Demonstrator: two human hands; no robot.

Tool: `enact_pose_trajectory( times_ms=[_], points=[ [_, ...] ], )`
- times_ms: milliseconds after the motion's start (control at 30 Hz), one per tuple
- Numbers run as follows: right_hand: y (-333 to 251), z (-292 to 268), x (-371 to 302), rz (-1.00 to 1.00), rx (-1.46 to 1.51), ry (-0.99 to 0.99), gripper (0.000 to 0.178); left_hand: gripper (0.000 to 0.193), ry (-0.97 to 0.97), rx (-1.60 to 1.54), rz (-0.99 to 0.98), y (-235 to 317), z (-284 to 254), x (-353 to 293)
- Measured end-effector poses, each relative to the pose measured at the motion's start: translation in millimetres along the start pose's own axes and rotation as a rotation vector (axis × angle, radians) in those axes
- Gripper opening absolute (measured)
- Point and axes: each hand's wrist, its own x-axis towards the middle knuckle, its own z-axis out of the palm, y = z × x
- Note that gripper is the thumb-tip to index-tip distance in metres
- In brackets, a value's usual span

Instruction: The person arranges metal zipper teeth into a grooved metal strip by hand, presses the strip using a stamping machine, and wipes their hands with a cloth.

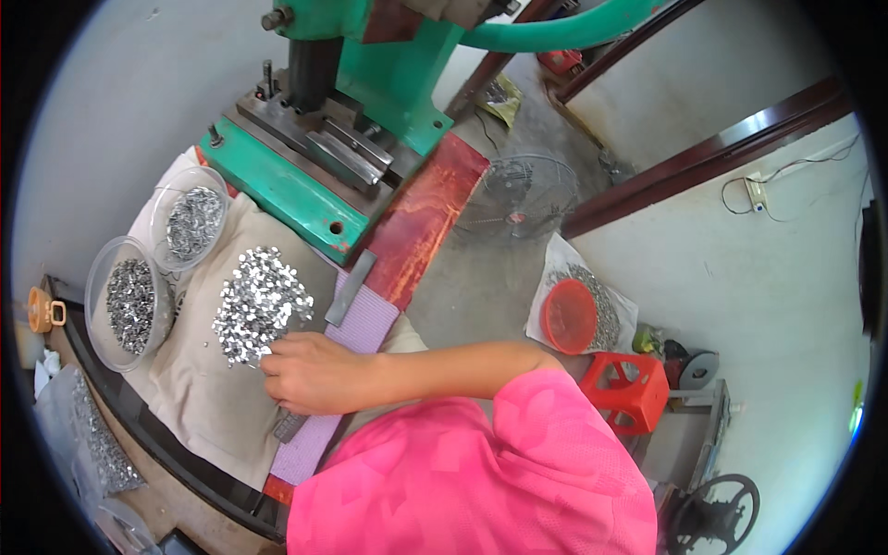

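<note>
My right hand [314, 375] reaches in from the right, palm down, over the near edge of a loose pile of small shiny metal pieces [259, 301]. Its fingers are bent and drawn together at the pile's edge; whatever is between them is hidden. The pile lies on a beige cloth [208, 398]. Just below the hand, a dark grey bar [289, 426] shows, partly covered. Another flat grey bar [351, 288] rests on a purple textured mat [366, 319]. My left hand is out of view.
A green press machine [277, 190] stands beyond the cloth. Two clear tubs, a near one [95, 287] and a far one [159, 208], hold metal pieces at left. To the right are a floor fan [518, 199], a red basin [568, 316] and a red stool [629, 388].
</note>
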Motion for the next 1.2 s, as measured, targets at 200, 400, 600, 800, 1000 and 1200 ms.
enact_pose_trajectory(
  times_ms=[200,400,600,800,1000,1200],
  points=[
    [4,-5,-2,0.084,0.136,0.016,0.013,0.044,0.013,-0.009,-0.008,12,-1,1],
    [3,-4,-1,0.063,0.078,-0.052,0.012,0.045,0.034,0.009,0.038,14,2,1],
    [0,-6,1,0.006,-0.078,-0.118,0.014,0.045,0.057,0.015,0.106,10,0,4],
    [2,-7,0,-0.005,-0.041,-0.071,0.016,0.046,0.076,0.03,0.177,4,1,8],
    [2,-10,0,-0.009,-0.044,-0.071,0.015,0.046,0.083,0.038,0.237,-2,-1,13],
    [1,-11,-1,-0.036,-0.044,-0.047,0.014,0.047,0.091,0.055,0.311,-11,-1,20]
  ],
)
